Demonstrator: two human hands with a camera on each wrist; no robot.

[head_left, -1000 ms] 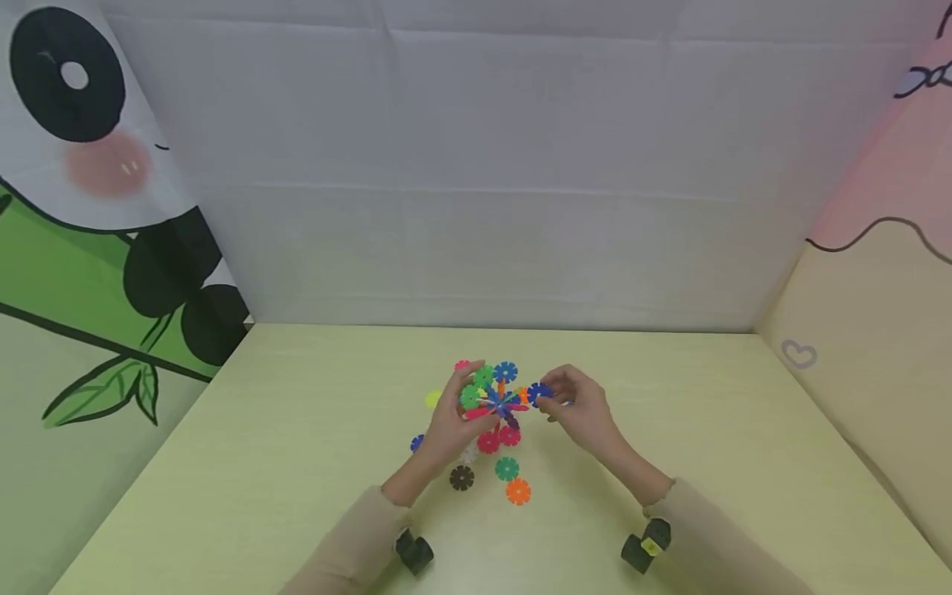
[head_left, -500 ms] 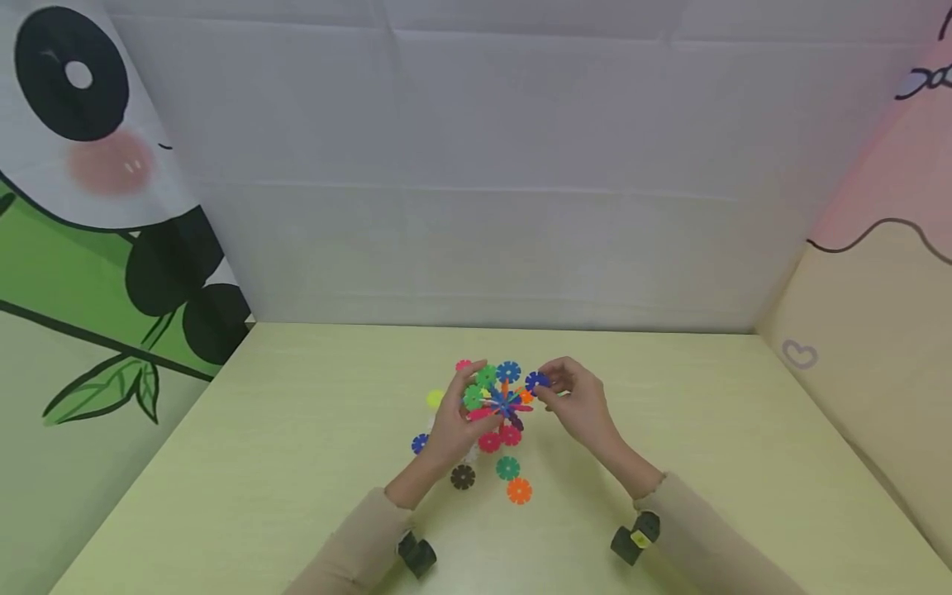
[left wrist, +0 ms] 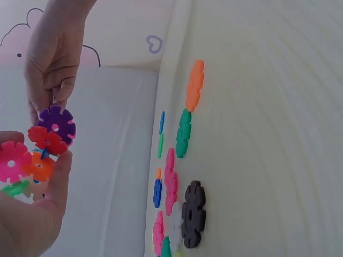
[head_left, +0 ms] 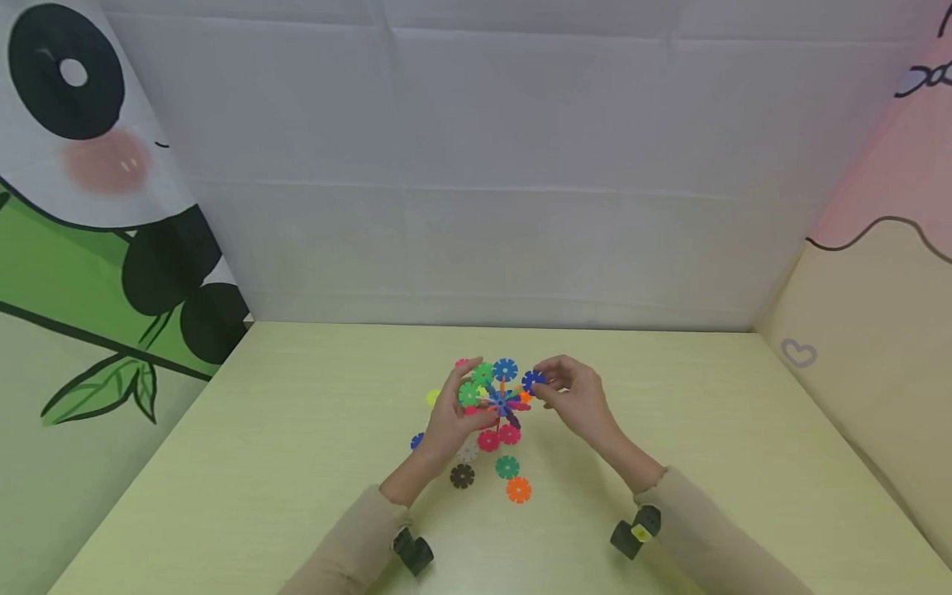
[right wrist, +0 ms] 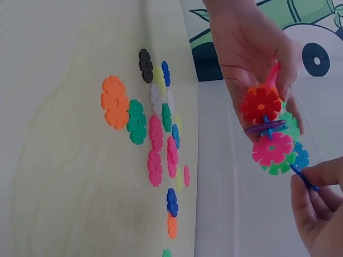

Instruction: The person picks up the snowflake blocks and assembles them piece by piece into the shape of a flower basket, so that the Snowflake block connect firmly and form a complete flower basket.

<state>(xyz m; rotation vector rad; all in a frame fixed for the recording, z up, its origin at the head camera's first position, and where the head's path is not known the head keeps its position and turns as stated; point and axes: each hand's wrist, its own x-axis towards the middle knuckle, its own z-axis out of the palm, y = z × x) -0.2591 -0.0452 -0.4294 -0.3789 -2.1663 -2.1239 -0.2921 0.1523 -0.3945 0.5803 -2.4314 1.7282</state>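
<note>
Sleeves: 2 beige cuffs, the left sleeve (head_left: 349,537) and the right sleeve (head_left: 725,529), each with a dark wrist unit beside it.
Tabletop (head_left: 297,463): pale yellow, reaching from under the arms back to the wall.
Nearest loose pieces: an orange disc (head_left: 519,490), notched round its rim, with a teal disc (head_left: 507,467) just beyond it; a black disc (head_left: 462,476) lies to their left.
Middle pieces: a whitish disc (head_left: 468,450) behind the black disc, and 2 pink discs side by side, 1 of them (head_left: 487,440) nearer.
Left hand (head_left: 451,417): fingers and thumb curved round the disc cluster, gripping it from its left side.
Disc cluster (head_left: 502,402): held up off the tabletop between the 2 hands; notched discs joined at several angles, among them red, purple, pink, green and blue.
Right hand (head_left: 576,395): thumb and fingertips brought together, pinching 1 dark blue disc (head_left: 532,381) at the cluster's right; whether disc and cluster touch, I cannot tell.
Farther piece: a yellow disc (head_left: 432,397), partly hidden behind the left hand.
Back wall (head_left: 476,165): creased whitish cloth.
</note>
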